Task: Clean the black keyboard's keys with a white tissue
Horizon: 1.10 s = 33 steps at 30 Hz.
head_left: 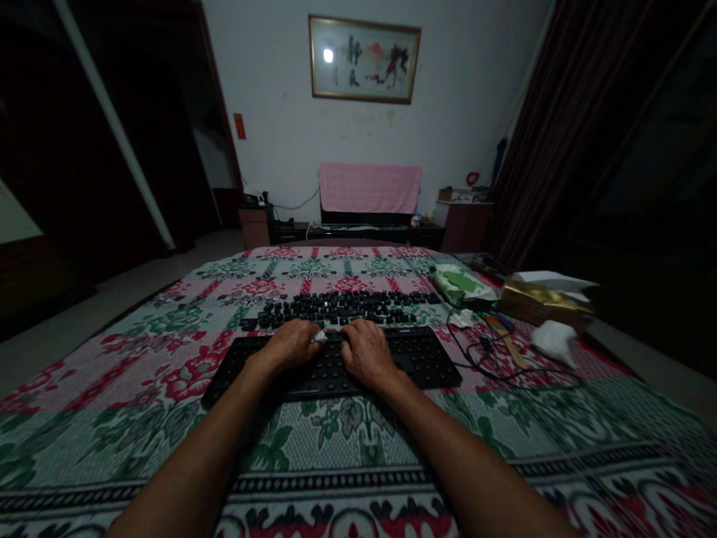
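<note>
A black keyboard base [426, 359] with its keycaps taken off lies on a flowered cloth. Both hands rest on its far edge. My left hand [291, 345] is curled, pinching a small white wad [320, 337] against the base. My right hand [367, 351] is beside it, knuckles up and fingers bent down onto the base; what they grip, if anything, is hidden. Just beyond the base several loose black keycaps [341, 306] are laid out in rows.
A black cable [487, 359] curls off the base's right end. Past it lie a green and white packet [462, 284], a gold box [541, 302], white tissue [554, 340] and a small tool [507, 336]. A pink-draped cabinet [370, 190] stands at the far wall.
</note>
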### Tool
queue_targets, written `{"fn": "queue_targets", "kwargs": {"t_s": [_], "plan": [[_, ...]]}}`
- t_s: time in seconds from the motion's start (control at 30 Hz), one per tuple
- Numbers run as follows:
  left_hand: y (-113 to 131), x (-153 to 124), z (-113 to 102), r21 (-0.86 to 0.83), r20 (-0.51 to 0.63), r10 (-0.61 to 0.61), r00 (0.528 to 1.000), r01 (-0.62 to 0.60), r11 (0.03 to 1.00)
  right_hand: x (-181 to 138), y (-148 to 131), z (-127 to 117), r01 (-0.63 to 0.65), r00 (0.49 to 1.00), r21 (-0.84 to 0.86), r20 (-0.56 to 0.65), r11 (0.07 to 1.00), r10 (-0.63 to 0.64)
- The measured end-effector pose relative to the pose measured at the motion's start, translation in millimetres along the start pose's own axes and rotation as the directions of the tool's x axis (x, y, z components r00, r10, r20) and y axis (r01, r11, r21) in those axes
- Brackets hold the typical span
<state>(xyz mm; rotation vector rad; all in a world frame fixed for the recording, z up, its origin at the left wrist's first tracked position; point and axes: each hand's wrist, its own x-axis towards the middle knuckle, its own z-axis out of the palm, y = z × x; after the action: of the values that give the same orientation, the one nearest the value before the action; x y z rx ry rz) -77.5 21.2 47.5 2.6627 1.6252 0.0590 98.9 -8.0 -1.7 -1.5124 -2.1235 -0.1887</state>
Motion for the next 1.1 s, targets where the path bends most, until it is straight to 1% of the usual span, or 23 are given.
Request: {"fn": "queue_targets", "kwargs": {"t_s": [0.1, 0.2, 0.37, 0.47, 0.67, 0.83, 0.97, 1.1], "plan": [[0.8, 0.9, 2.7, 0.002, -0.014, 0.019, 1.0, -0.019, 1.0, 0.3, -0.3, -1.3, -0.005, 1.0, 0.017, 0.002, 1.0, 0.005], [-6.3, 1.7, 4.2, 0.005, -0.009, 0.045, 0.999, -0.045, 0.999, 1.9, 0.8, -3.7, -0.015, 1.0, 0.043, 0.021, 0.999, 0.014], [-11.9, 2.2, 6.6, 0.029, -0.074, 0.062, 0.995, -0.06, 0.998, 7.1, 7.4, -7.1, -0.018, 0.994, 0.088, 0.109, 0.996, 0.008], [-10.5, 2.8, 7.2, 0.025, -0.064, 0.087, 0.994, -0.085, 0.996, 9.3, 9.9, -7.9, -0.024, 0.99, 0.087, 0.142, 0.996, 0.011], [-13.6, 5.3, 7.0, 0.034, -0.029, 0.084, 0.996, -0.083, 0.996, 9.2, 8.5, -8.8, -0.034, 0.988, 0.056, 0.153, 0.998, 0.025], [-20.2, 5.2, 4.3, 0.003, -0.026, 0.03, 0.999, -0.03, 1.0, 8.5, 9.4, -7.7, -0.021, 0.987, 0.05, 0.159, 0.999, 0.013], [-19.4, 1.6, -0.4, 0.037, -0.006, -0.009, 1.0, 0.009, 0.999, 8.5, 8.4, -8.4, -0.015, 0.987, 0.046, 0.161, 0.999, 0.007], [-9.1, -0.7, 1.0, 0.049, -0.068, 0.03, 0.997, -0.027, 0.998, 8.4, 2.6, -10.6, -0.011, 0.99, 0.054, 0.139, 0.998, 0.004]]}}
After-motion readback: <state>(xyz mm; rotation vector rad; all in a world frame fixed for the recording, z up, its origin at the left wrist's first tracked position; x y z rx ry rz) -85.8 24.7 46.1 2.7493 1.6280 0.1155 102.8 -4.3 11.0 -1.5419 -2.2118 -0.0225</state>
